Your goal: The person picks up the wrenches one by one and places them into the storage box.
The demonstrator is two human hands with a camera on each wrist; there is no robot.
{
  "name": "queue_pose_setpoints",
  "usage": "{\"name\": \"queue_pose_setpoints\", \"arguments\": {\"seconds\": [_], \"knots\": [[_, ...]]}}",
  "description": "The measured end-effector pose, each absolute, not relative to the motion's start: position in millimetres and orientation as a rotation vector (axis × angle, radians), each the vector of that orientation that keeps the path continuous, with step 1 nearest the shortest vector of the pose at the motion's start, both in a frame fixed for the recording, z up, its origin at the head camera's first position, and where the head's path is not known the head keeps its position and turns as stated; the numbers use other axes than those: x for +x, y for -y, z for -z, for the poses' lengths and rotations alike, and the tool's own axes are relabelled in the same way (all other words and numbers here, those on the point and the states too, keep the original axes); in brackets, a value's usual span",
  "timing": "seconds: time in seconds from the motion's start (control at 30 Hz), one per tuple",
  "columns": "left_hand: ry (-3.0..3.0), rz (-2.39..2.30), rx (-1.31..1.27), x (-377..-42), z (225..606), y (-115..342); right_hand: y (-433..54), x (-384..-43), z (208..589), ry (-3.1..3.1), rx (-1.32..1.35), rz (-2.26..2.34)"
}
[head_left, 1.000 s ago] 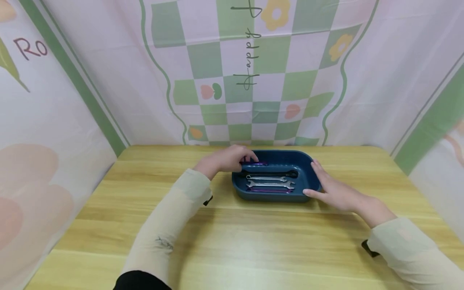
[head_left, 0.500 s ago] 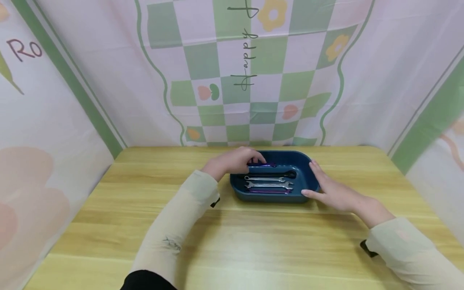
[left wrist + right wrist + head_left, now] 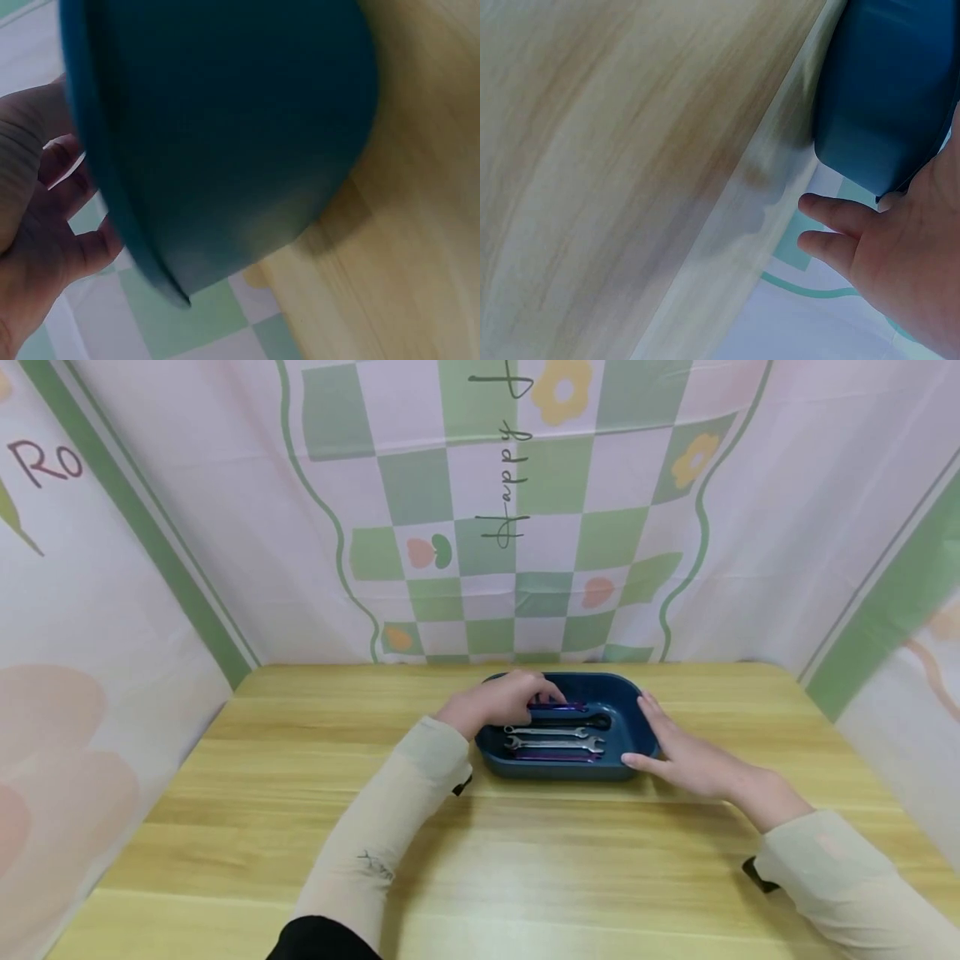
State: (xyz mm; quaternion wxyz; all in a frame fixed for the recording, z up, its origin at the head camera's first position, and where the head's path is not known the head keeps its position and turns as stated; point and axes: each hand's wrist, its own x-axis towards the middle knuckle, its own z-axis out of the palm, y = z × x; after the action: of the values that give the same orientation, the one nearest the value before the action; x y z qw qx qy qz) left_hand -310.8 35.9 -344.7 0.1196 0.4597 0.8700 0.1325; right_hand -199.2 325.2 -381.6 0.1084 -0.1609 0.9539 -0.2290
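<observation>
A dark blue oblong basin (image 3: 540,772) stands at the back of the table. My left hand (image 3: 498,700) reaches over its left end and pinches a shiny purple wrench (image 3: 573,706) low inside, along the far side. Lined up nearer me on the basin floor are a black wrench (image 3: 597,722), two silver wrenches (image 3: 555,744) and a second purple wrench (image 3: 557,758). My right hand (image 3: 686,756) rests on the basin's right end, fingers extended along the rim and thumb at the near corner. In the left wrist view, the basin wall (image 3: 225,150) hides the wrenches.
The wooden table (image 3: 510,868) extends toward me and to both sides. Behind it hangs a checked green and white cloth (image 3: 491,597), close to the basin's far side. More printed cloth (image 3: 135,610) encloses the left and right sides.
My left hand has moved right and slightly toward me, bringing the purple wrench deeper into the basin beside the others. My right hand has stayed on the basin's right end.
</observation>
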Motion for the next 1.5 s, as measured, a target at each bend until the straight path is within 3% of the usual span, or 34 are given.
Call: {"name": "queue_pose_setpoints", "arguments": {"seconds": [1.5], "knots": [[-2.662,-0.251,1.173,-325.8,387.4,-69.7,-327.0,-200.2,382.2,-2.779,-0.461,0.720]]}}
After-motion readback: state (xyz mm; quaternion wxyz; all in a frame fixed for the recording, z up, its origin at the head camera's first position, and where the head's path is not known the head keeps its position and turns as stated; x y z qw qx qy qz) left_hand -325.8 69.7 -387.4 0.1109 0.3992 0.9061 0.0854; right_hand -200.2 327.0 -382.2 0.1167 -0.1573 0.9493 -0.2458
